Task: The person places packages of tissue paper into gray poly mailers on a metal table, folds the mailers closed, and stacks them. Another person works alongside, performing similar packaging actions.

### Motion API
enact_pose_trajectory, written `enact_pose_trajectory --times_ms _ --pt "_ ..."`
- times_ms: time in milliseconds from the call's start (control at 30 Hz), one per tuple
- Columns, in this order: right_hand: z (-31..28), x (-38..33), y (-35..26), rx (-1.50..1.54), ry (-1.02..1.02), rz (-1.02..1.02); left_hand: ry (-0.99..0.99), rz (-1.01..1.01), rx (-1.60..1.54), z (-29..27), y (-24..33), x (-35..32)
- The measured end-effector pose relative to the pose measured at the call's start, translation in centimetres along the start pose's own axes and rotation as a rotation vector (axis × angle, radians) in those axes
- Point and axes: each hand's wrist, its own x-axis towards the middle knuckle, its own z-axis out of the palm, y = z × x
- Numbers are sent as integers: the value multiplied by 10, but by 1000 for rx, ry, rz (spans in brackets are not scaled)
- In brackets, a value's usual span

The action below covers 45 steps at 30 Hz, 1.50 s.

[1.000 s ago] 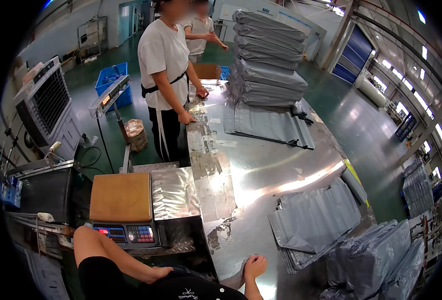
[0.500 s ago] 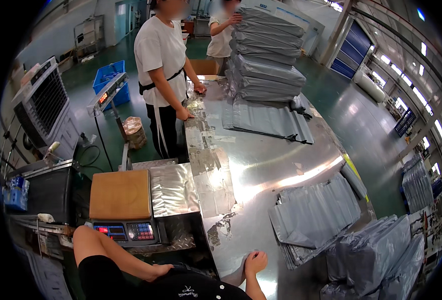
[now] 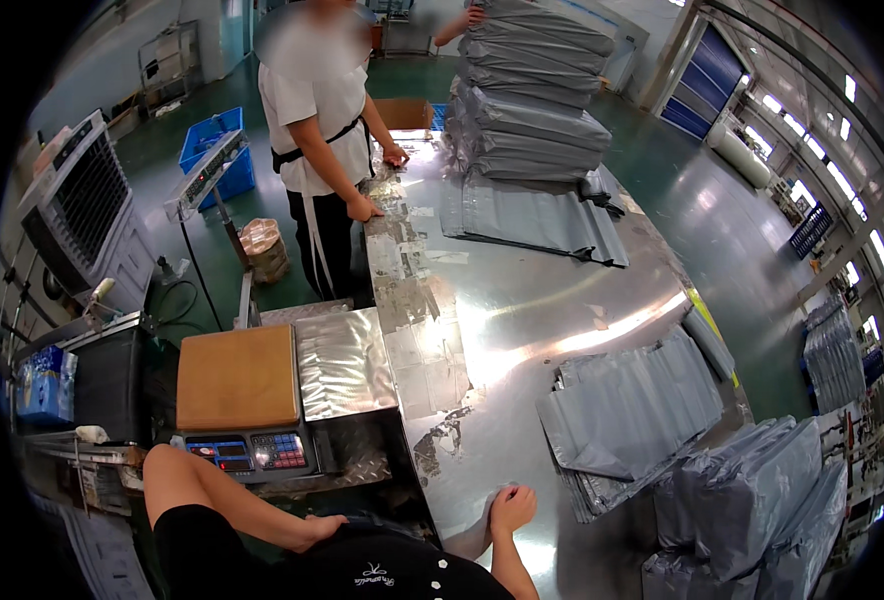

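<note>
A long, shiny silver metal worktop (image 3: 552,300) runs away from the person, scuffed and patched with peeling pale tape along its left edge. Toward its far right corner rises a tall stack of grey plastic bag bundles (image 3: 532,110), with a flat layer of grey plastic bags (image 3: 532,225) spread at its near foot. A co-worker in a white short-sleeved shirt (image 3: 307,110) stands at the far part of the left edge, both hands on that edge. By the near right corner are bulky grey bundles wrapped in clear plastic (image 3: 732,500); whether they stand on the worktop or beside it, I cannot tell.

The fanned pile of flat grey plastic bags (image 3: 642,405) lies on the near half, toward the right edge, its layers slipping out of line at the near side. Off the left edge, lower down, sits a weighing scale with a square tan plate (image 3: 237,380), and between the two lies a bright silver metal sheet (image 3: 347,365). A slim grey roll (image 3: 709,345) lies along the right edge, just beside the pile.

The person's right hand (image 3: 512,509) rests near the near edge, left of the pile and apart from it, fingers curled into a loose fist. The left hand (image 3: 324,530) lies against the black clothing at the waist; how its fingers are set, I cannot tell.
</note>
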Motion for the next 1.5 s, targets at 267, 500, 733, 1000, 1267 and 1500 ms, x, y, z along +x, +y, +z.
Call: enact_pose_trajectory --times_ms 267,500,733,1000,1267,1500 --pt "-2 1 -2 7 -7 -3 -64 -3 -49 -2 -1 2" --pt "-2 1 1 -14 3 -12 -7 -7 -20 -1 -1 11" --pt "0 -2 -2 1 28 -25 -47 -45 -52 -1 -6 9" --pt "1 -3 5 22 8 3 -228 17 -86 -2 -30 136" --pt "0 -2 -2 15 -1 15 -199 9 -77 -6 -22 70" --pt "3 -3 1 16 11 -1 -214 -3 -53 -9 -13 34"
